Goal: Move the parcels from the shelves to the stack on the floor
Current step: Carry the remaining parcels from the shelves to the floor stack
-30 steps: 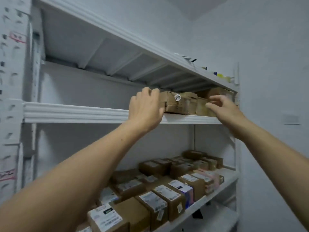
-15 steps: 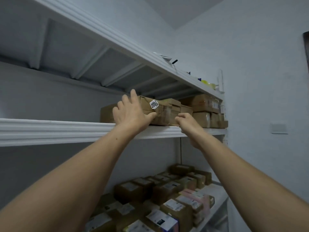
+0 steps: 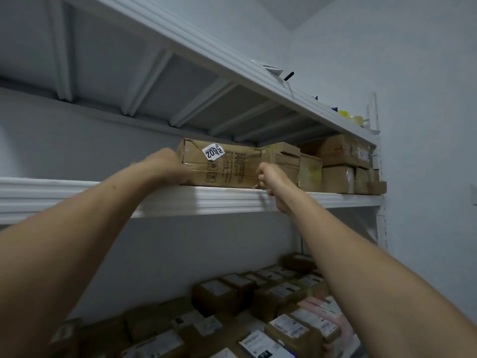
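Note:
A brown cardboard parcel point(image 3: 224, 167) with a white "602" sticker lies on the upper white shelf point(image 3: 180, 200), at its front edge. My left hand point(image 3: 167, 166) grips the parcel's left end, fingers curled round its lower corner. My right hand point(image 3: 271, 180) holds the parcel's right lower corner, fingers curled at the shelf lip. More brown parcels point(image 3: 338, 164) are stacked further right on the same shelf. The floor stack is out of view.
The lower shelf carries several labelled cardboard parcels point(image 3: 284, 319), one pinkish. A top shelf point(image 3: 232, 63) overhangs closely above the parcel, with small items on it. A white wall point(image 3: 426, 125) closes the right side.
The view has tilted and come closer. My left hand slid from the parcel's front face to its left end. My right hand closed on the right lower corner. The parcel now shows its long face.

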